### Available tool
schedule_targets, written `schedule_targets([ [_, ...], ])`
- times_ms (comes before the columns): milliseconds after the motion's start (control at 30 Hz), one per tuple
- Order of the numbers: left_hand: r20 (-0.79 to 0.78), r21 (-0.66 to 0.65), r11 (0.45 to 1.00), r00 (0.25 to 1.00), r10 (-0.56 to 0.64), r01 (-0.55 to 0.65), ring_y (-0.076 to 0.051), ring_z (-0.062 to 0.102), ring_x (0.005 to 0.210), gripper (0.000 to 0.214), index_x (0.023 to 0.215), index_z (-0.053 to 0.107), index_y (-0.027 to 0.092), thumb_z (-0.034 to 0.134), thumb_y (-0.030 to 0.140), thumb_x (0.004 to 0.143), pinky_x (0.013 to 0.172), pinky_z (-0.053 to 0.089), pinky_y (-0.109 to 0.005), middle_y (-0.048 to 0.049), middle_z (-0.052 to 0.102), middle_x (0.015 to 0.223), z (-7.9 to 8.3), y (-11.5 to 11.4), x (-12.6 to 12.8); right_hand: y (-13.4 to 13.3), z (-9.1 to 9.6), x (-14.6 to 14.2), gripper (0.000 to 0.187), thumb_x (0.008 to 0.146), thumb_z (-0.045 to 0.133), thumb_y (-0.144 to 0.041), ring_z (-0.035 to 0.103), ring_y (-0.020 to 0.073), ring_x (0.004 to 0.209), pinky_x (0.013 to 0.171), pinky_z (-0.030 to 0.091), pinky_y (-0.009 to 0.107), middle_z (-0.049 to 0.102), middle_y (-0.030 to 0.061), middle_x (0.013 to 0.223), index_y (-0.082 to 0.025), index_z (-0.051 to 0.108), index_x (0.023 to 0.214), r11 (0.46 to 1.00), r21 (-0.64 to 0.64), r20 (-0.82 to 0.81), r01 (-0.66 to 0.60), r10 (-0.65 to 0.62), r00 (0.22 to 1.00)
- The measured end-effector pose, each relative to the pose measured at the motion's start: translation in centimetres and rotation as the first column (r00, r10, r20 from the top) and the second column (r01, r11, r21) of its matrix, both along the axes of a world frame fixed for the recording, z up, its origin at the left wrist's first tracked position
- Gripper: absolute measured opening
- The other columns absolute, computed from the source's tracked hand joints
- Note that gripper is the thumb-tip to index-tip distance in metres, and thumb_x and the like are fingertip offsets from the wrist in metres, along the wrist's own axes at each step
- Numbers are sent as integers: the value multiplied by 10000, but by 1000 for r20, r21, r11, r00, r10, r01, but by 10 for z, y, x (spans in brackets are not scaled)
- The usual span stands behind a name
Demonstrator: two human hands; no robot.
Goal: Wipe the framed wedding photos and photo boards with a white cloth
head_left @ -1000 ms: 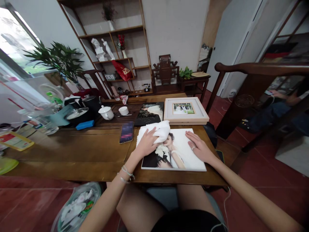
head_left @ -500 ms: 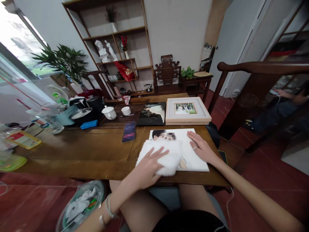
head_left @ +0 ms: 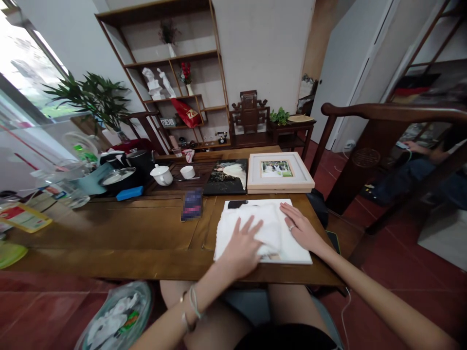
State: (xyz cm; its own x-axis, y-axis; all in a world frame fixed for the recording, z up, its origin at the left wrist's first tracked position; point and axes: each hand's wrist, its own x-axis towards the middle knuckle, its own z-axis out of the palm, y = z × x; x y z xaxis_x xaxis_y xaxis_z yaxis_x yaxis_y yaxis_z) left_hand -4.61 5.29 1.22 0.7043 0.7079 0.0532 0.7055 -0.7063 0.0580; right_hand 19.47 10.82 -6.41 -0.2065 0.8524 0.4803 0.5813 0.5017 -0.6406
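Note:
A white-backed photo panel (head_left: 299,253) lies flat near the table's front edge, most of its picture covered. Over it is spread a white cloth (head_left: 268,218), a towel or wipe. My left hand (head_left: 242,248) rests on the cloth with its fingers spread, pressing it against the panel. At the panel's right side, my right hand (head_left: 302,227) lies flat with fingers stretched out, a ring on one of them, touching the panel's surface.
Behind the panel are a dark photo panel (head_left: 228,177) and a pale framed photo (head_left: 302,170). A small dark packet (head_left: 192,204), a blue sponge (head_left: 130,193), a white teapot (head_left: 161,175) and bottles stand leftward. A lined bin (head_left: 116,316) is below; a wooden chair (head_left: 365,155) stands right.
My left hand has slid the cloth up and to the right across the panel, covering more of the picture. My right hand stays on the panel. The camera view has shifted slightly.

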Motion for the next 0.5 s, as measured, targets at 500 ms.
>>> schedule_targets([
  [500,51,42,976,976,212,-214,-390,264,1368,299,1079,674,181,567,285,820,1073,206,-644,-125,386,1459,-4,24,26,1,4,1,411,908,423,-279,414,258,1318,1095,328,543,511,94,1377,-227,545,1297,1000,4,20,-29,29,999],
])
